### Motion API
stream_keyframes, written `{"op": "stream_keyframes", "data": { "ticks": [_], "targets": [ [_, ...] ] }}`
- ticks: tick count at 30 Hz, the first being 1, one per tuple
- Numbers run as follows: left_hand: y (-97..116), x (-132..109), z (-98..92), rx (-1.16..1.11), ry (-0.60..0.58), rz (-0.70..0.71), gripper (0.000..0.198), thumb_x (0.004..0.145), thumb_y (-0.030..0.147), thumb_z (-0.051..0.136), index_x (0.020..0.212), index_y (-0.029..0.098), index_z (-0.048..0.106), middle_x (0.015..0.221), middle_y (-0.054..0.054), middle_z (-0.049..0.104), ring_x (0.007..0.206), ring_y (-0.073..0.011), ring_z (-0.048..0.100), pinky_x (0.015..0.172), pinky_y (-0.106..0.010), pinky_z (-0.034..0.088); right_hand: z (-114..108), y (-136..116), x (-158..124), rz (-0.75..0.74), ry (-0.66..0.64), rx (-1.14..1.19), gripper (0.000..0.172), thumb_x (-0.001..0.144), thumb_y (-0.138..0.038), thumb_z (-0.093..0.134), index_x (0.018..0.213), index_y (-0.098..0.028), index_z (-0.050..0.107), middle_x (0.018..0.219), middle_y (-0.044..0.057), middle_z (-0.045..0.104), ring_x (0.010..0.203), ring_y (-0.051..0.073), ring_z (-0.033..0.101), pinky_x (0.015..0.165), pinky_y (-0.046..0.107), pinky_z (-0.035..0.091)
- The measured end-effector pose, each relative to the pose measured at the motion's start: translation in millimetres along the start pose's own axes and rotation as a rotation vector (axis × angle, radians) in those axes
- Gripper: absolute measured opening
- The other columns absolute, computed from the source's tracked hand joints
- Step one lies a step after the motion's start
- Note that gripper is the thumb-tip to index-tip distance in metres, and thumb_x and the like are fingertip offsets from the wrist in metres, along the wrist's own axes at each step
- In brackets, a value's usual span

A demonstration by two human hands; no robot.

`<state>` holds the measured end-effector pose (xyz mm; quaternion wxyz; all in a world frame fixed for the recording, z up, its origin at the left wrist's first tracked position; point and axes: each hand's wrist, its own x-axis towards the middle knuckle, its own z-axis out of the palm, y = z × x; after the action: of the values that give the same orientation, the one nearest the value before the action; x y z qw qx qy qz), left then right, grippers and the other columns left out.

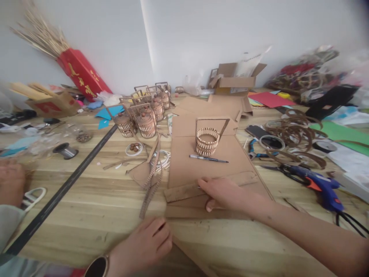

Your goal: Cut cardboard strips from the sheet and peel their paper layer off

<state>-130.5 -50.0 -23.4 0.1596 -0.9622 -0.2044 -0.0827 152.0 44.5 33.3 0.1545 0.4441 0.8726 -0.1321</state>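
Observation:
My right hand (pixel 221 192) rests on a flat brown strip (pixel 181 193) lying across a cardboard sheet (pixel 187 165). Its thumb and fingers close over the strip from either edge. My left hand (pixel 145 242), with a watch at the wrist, is curled low in front of the sheet. Beside its fingertips a brown flat piece (pixel 190 261) runs off the bottom edge; what the curled fingers hold, if anything, is hidden. Beyond my right hand, a small woven basket (pixel 206 141) with a tall square handle stands upright on the cardboard, behind a pen (pixel 209 158).
Several lidded baskets (pixel 147 123) stand at the back. Slatted strips (pixel 152 181) lie left of the cardboard. On the right are a blue glue gun (pixel 319 184), pliers (pixel 253 150) and coiled brown strips (pixel 296 130). Another person's hand (pixel 11 181) is at far left.

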Motion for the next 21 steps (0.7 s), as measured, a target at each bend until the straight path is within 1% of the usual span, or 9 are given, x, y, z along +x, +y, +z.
{"op": "stream_keyframes", "data": {
  "ticks": [3, 5, 9, 11, 13, 16, 17, 19, 21],
  "targets": [
    [3, -7, -1.9, 0.050, 0.006, -0.108, 0.015, 0.087, 0.023, 0.064, 0.100, 0.019, 0.057, 0.096, -0.004, 0.067, 0.090, -0.0197, 0.056, 0.082, -0.035, 0.044, 2, -1, -5, -0.023, 0.033, -0.008, 0.044, 0.071, -0.035, 0.079, 0.103, -0.017, 0.055, 0.099, 0.010, 0.067, 0.085, 0.029, 0.068, 0.062, 0.030, 0.044],
    [2, -7, -4.7, 0.061, 0.007, -0.147, 0.016, 0.086, 0.019, 0.062, 0.101, 0.019, 0.056, 0.091, -0.003, 0.067, 0.084, -0.0188, 0.057, 0.080, -0.034, 0.044, 3, -2, -7, -0.029, 0.085, -0.042, 0.036, 0.077, -0.031, 0.074, 0.104, -0.017, 0.056, 0.099, 0.010, 0.067, 0.083, 0.027, 0.069, 0.061, 0.030, 0.045],
    [-1, 2, -12.1, 0.101, 0.005, -0.171, 0.026, 0.084, 0.008, 0.054, 0.109, 0.016, 0.054, 0.080, -0.002, 0.064, 0.070, -0.0180, 0.056, 0.072, -0.035, 0.044, 5, 2, 0, 0.041, 0.291, -0.145, 0.015, 0.091, -0.023, 0.055, 0.103, -0.016, 0.058, 0.099, 0.011, 0.065, 0.078, 0.024, 0.069, 0.059, 0.030, 0.048],
    [-1, 12, -15.3, 0.133, 0.040, -0.176, 0.033, 0.084, 0.004, 0.047, 0.115, 0.014, 0.053, 0.078, -0.003, 0.062, 0.068, -0.0188, 0.056, 0.070, -0.036, 0.044, 4, 7, 7, 0.077, 0.358, -0.166, 0.019, 0.092, -0.022, 0.053, 0.109, -0.015, 0.058, 0.103, 0.014, 0.064, 0.087, 0.026, 0.068, 0.066, 0.033, 0.051],
    [0, 22, -17.3, 0.156, 0.083, -0.179, 0.038, 0.084, 0.001, 0.040, 0.118, 0.012, 0.052, 0.077, -0.003, 0.061, 0.066, -0.0187, 0.055, 0.066, -0.035, 0.042, 2, 12, 9, 0.091, 0.403, -0.171, 0.030, 0.091, -0.022, 0.055, 0.120, -0.015, 0.055, 0.113, 0.017, 0.061, 0.106, 0.030, 0.062, 0.081, 0.039, 0.051],
    [2, 36, -17.8, 0.175, 0.142, -0.203, 0.038, 0.085, 0.000, 0.036, 0.117, 0.011, 0.054, 0.074, -0.003, 0.059, 0.063, -0.0179, 0.054, 0.062, -0.033, 0.040, -4, 11, -8, -0.011, 0.497, -0.035, 0.040, 0.093, -0.024, 0.052, 0.132, -0.018, 0.049, 0.127, 0.017, 0.057, 0.122, 0.029, 0.052, 0.097, 0.045, 0.044],
    [1, 41, -17.5, 0.179, 0.155, -0.218, 0.038, 0.086, 0.000, 0.035, 0.117, 0.011, 0.054, 0.073, -0.003, 0.059, 0.063, -0.0180, 0.054, 0.062, -0.033, 0.040, -6, 7, -18, -0.085, 0.511, 0.062, 0.039, 0.095, -0.026, 0.049, 0.133, -0.020, 0.050, 0.127, 0.015, 0.058, 0.121, 0.028, 0.053, 0.098, 0.044, 0.044],
    [0, 49, -16.5, 0.179, 0.155, -0.258, 0.038, 0.086, 0.001, 0.035, 0.117, 0.011, 0.055, 0.075, -0.004, 0.060, 0.065, -0.0187, 0.054, 0.062, -0.033, 0.040, -5, -3, -38, -0.216, 0.427, 0.247, 0.039, 0.094, -0.032, 0.051, 0.132, -0.023, 0.052, 0.120, 0.012, 0.064, 0.111, 0.025, 0.059, 0.092, 0.038, 0.048],
    [-4, 57, -16.7, 0.171, 0.141, -0.304, 0.040, 0.088, 0.001, 0.034, 0.120, 0.012, 0.055, 0.078, -0.005, 0.061, 0.066, -0.0195, 0.055, 0.063, -0.034, 0.041, 2, -12, -52, -0.248, 0.346, 0.316, 0.037, 0.091, -0.034, 0.056, 0.127, -0.025, 0.057, 0.113, 0.008, 0.068, 0.105, 0.024, 0.063, 0.086, 0.034, 0.049]
  ]
}}
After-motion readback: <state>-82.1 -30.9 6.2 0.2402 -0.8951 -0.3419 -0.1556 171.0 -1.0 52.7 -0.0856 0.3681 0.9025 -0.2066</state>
